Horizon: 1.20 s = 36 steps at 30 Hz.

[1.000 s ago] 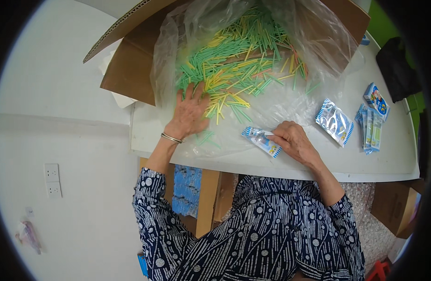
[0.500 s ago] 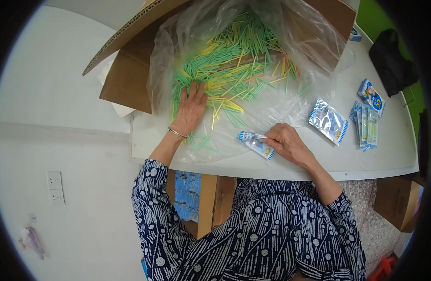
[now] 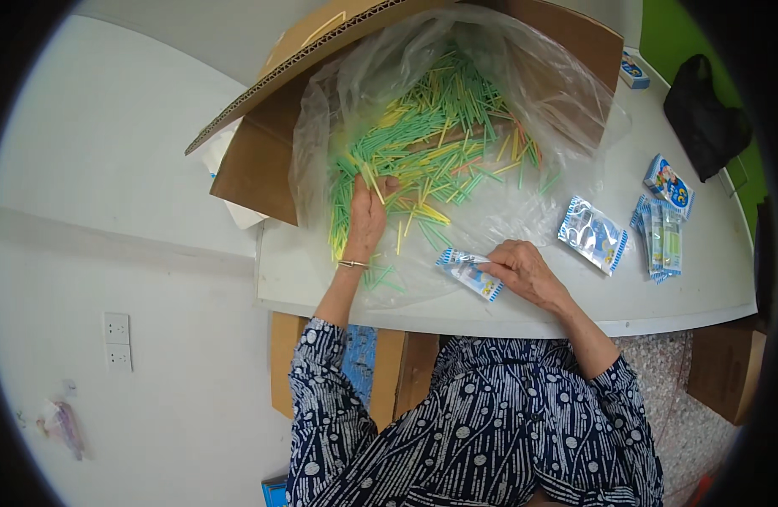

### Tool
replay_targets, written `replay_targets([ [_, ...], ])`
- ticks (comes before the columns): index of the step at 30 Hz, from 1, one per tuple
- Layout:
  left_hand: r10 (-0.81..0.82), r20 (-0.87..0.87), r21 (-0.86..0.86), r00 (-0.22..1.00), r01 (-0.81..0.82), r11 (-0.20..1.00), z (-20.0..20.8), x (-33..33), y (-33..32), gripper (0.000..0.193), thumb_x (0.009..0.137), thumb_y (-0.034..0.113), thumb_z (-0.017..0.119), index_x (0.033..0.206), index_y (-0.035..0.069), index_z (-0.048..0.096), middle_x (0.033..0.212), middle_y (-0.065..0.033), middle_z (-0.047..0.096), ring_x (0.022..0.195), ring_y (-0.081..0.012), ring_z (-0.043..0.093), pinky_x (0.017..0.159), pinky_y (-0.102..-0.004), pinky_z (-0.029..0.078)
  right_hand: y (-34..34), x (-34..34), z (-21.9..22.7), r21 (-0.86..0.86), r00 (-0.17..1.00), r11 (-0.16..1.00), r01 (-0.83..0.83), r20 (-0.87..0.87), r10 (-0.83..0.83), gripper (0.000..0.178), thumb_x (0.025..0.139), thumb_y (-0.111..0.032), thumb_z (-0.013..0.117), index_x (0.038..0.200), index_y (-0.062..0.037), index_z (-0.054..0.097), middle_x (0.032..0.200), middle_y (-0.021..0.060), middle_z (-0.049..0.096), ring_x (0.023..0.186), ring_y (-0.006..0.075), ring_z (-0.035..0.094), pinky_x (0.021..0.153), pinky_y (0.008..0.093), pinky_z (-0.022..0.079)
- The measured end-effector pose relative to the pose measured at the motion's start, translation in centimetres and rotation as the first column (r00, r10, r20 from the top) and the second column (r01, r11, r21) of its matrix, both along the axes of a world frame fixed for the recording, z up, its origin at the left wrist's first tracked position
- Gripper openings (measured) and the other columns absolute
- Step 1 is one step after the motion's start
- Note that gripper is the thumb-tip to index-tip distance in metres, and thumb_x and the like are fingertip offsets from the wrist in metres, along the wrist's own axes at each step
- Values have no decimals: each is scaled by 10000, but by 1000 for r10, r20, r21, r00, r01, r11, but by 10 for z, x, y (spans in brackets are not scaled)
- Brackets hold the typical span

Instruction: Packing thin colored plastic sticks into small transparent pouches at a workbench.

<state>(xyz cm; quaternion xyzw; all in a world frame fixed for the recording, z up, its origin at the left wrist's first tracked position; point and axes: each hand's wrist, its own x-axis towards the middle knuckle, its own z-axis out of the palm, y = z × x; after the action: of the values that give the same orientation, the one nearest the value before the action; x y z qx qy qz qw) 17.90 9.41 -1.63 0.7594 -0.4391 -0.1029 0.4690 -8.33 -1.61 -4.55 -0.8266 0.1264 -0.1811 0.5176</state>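
The left hand (image 3: 365, 218) lies among the thin green and yellow sticks (image 3: 431, 144) spilling out of the clear plastic bag (image 3: 524, 84), its grip closed on a yellow one or two between thumb and fingertips. These sticks look feather-light, stiff and slick, likely to roll or scatter at a nudge, so a pinch near the middle of a small bunch seems the safest hold. The right hand (image 3: 524, 272) rests on the white surface (image 3: 710, 287), fingers pressed together onto one end of a small blue printed packet (image 3: 468, 273) that lies flat just in front of the person. The packet seems thin, crinkly film, soft enough to buckle, best taken by its sealed end. The bag sits inside a cardboard box (image 3: 254, 169) tipped on its side, its flaps crowding the far left. To the right lie another flat packet (image 3: 593, 234) and a small stack of filled packets (image 3: 662, 238), with bare room between them and the hands. The near rim of the surface runs close under the right wrist, so anything slid back could drop off.
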Motion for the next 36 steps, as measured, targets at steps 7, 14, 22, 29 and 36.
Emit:
replay_targets([
  [7,-144,-561,-369,815,-90,925,-41,-36,1,178,981,201,472,1074,50,466,924,-54,561,830,-149,571,724,-277,461,1,2,2,18,1000,1000,-3,27,3,272,823,-174,631,680,49,567,621,196,511,634,341,506,600,417,387],
  [14,-162,-605,-434,780,-152,888,-48,-47,-3,139,981,167,469,1083,73,469,911,-27,546,801,-116,550,700,-262,446,1,3,-2,-38,999,999,-11,37,12,266,823,-166,632,674,46,568,621,186,512,641,337,508,599,409,385],
  [22,-173,-575,-486,800,-163,859,-43,-58,-3,126,975,139,465,1073,60,471,900,-36,540,817,-123,546,781,-269,457,1,1,-1,-91,1000,996,-14,27,17,217,817,-159,655,723,33,615,643,137,556,649,266,525,616,361,404],
  [29,-119,-439,-385,890,-66,920,-50,-63,0,104,942,104,520,976,9,495,883,-50,559,837,-123,557,795,-265,461,2,1,-7,-115,999,993,-5,52,11,224,820,-162,655,743,45,617,648,135,563,644,256,526,610,352,403],
  [36,-143,-413,-390,899,-33,920,-50,-65,-2,137,969,150,481,924,24,508,880,-54,558,828,-128,552,782,-261,454,-5,-1,3,435,998,898,67,-36,-57,246,854,-194,655,814,49,665,632,14,570,602,60,450,550,240,373],
])
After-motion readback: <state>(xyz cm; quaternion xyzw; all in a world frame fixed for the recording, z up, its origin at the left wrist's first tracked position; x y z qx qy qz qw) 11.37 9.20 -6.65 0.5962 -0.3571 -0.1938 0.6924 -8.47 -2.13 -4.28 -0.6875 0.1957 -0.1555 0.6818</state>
